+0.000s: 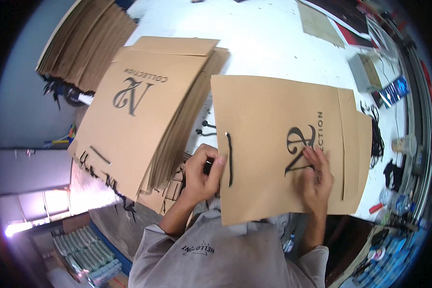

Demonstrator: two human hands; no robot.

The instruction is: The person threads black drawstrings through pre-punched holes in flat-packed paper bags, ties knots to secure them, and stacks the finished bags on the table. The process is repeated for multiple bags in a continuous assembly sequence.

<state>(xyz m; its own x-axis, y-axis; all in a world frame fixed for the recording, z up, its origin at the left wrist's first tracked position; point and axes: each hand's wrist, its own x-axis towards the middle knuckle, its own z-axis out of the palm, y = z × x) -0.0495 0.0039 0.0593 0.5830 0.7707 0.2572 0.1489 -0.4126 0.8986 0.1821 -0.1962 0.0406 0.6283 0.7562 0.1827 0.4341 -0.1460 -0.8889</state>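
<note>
A flat brown kraft paper bag with a black printed logo lies before me, turned sideways. A black cord handle runs across its face near the left edge. My left hand is closed at that edge, its thumb against the paper. Something dark, perhaps cord, shows in the curl of its fingers. My right hand rests on the bag over the print, fingers stretched out and holding nothing. Black knotted cord ends stick out just left of the bag's edge.
A leaning pile of similar bags stands at left, with a taller brown stack behind it. On the white table at right are a bundle of black cords, a phone, a grey box and a plastic cup.
</note>
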